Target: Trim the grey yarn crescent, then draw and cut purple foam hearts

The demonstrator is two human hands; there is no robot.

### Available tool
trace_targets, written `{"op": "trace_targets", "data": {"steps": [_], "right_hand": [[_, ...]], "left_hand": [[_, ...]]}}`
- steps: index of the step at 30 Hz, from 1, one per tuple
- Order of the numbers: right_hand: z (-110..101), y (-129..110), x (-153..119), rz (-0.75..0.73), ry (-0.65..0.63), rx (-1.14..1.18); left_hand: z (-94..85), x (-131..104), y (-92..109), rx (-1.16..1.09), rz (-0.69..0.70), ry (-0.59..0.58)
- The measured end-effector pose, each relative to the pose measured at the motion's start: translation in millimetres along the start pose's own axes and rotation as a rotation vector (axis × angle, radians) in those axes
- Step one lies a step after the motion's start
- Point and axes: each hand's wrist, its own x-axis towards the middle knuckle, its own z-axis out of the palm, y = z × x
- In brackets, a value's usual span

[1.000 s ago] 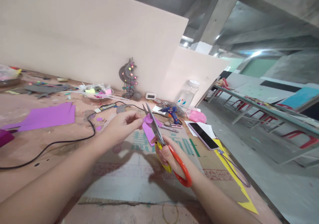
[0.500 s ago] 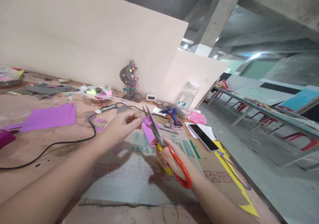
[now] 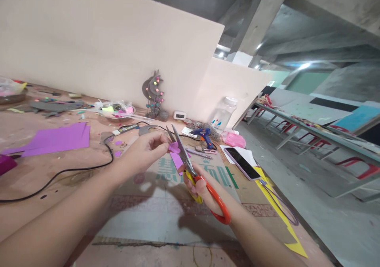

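Observation:
My left hand (image 3: 151, 146) is closed, its thumb and fingers pinching the edge of a small purple paper piece (image 3: 174, 147). My right hand (image 3: 200, 184) grips scissors (image 3: 188, 162) with one red and one yellow handle, their blades parted and pointing up and away. The small piece lies at the blades, partly hidden behind them. Just below it, a purple paper strip (image 3: 176, 161) shows beside the blades; whether it is joined to the piece I cannot tell. Under both hands lies a cardboard sheet (image 3: 142, 219) with green printing.
Purple sheets (image 3: 59, 140) lie at left, near a black cable (image 3: 74, 175). Behind the hands are a blue glue gun (image 3: 204, 134), a clear jar (image 3: 224, 112) and a grey moon-shaped ornament (image 3: 153, 91). A phone (image 3: 242, 162) and yellow paper (image 3: 297, 249) lie at right.
The small purple piece has shifted and tilted between the blades, and less of the strip shows. The scissor blades stand slightly wider apart. My left hand has barely moved.

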Motion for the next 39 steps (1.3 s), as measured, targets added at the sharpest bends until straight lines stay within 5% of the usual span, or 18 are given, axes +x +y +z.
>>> {"op": "trace_targets", "data": {"steps": [20,39], "right_hand": [[4.2,-1.3,1.9,0.069,0.035,0.160],[8.4,1.6,1.6,0.071,0.040,0.215]], "left_hand": [[-0.9,-1.6,10.0,-0.035,-0.017,0.021],[-4.4,0.1,-3.1,-0.100,-0.048,0.046]]}}
